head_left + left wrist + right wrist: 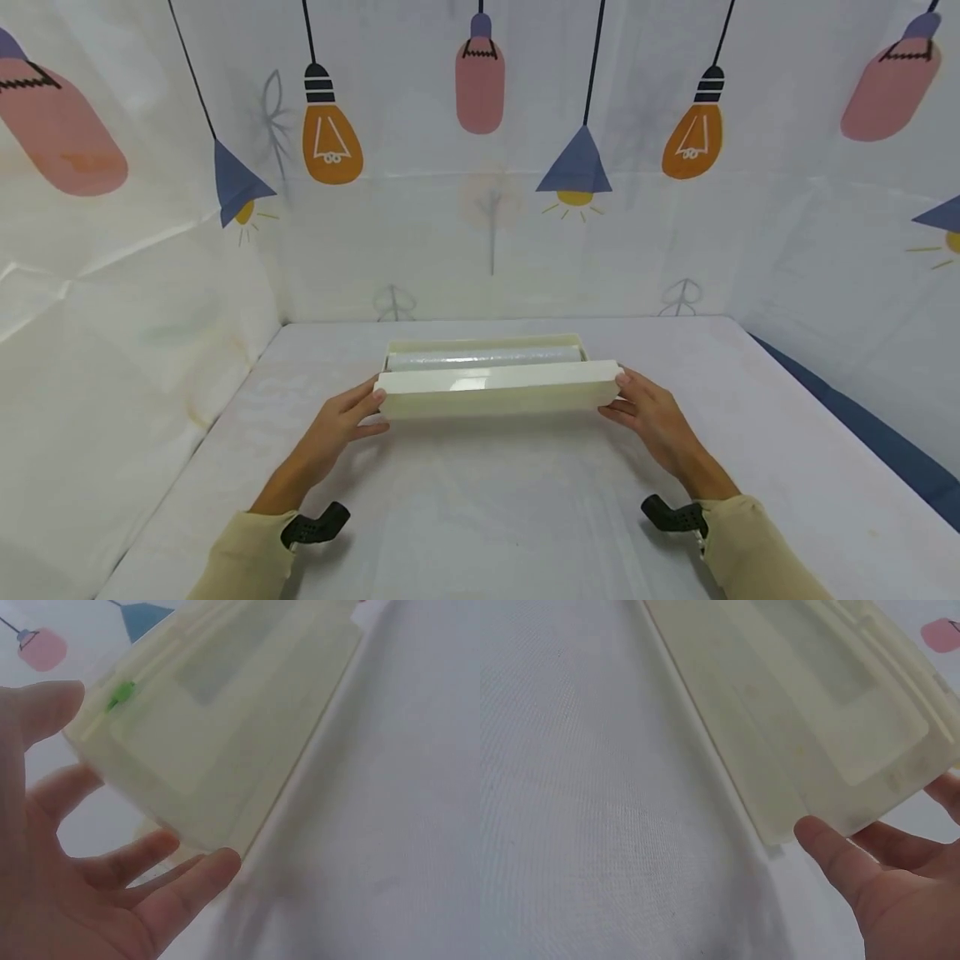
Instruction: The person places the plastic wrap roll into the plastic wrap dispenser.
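Plainly, the desk (487, 517) is covered in white fabric. At twelve o'clock, a glossy, oblong cream plastic lid (498, 393) is held tilted; beyond it, a shiny cylindrical roll (487, 357) is contained in a matching box (486, 342). The lid is flanked by the left hand (337, 425) at eight o'clock and the right hand (656, 417) at four. Its ends are gripped by parted, slightly bent fingers.

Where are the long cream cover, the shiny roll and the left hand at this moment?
Cream cover (498, 400): head view, middle of its near side.
Shiny roll (485, 358): head view, middle of its exposed upper surface.
Left hand (335, 427): head view, back of the hand.
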Demonstrator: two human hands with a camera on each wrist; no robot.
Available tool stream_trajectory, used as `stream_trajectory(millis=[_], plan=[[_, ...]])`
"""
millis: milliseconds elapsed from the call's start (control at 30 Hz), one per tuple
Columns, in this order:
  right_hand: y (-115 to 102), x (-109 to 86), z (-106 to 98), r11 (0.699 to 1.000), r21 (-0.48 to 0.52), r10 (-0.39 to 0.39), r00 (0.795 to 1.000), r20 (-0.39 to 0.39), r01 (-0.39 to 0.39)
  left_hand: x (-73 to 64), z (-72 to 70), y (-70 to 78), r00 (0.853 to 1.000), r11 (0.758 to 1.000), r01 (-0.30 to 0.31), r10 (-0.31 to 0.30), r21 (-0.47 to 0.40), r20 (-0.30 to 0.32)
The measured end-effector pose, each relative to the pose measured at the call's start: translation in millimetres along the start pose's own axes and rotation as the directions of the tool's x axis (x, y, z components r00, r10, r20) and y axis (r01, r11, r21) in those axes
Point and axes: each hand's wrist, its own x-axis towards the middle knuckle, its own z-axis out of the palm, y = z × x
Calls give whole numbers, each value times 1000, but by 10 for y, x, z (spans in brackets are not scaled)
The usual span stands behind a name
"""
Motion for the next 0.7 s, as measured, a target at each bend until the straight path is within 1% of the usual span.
stream_trajectory(millis=[67,133,267,367,500,600,700], plan=[[1,-4,-5,1000,9,-9,1000,-4,9,-5,-5,-13,1000,1000,6,-6,20,16],[-1,-8,-13,999,29,-29,1000,-1,29,-8,-8,-11,1000,1000,-4,4,28,21],[-12,-10,-31,993,75,-93,996,15,91,-10,-9,15,998,998,-59,59,24,7],[-18,-3,-36,989,89,-120,992,30,117,-6,-14,25,994,994,-112,112,13,-13],[-29,8,-34,988,89,-128,990,53,123,-4,-15,21,987,988,-156,156,-8,-35],[-42,16,-33,989,88,-122,990,68,116,-7,-4,19,985,986,-165,165,-3,-50],[-57,19,-34,992,67,-111,991,77,106,-12,14,29,982,984,-177,178,16,-61]])
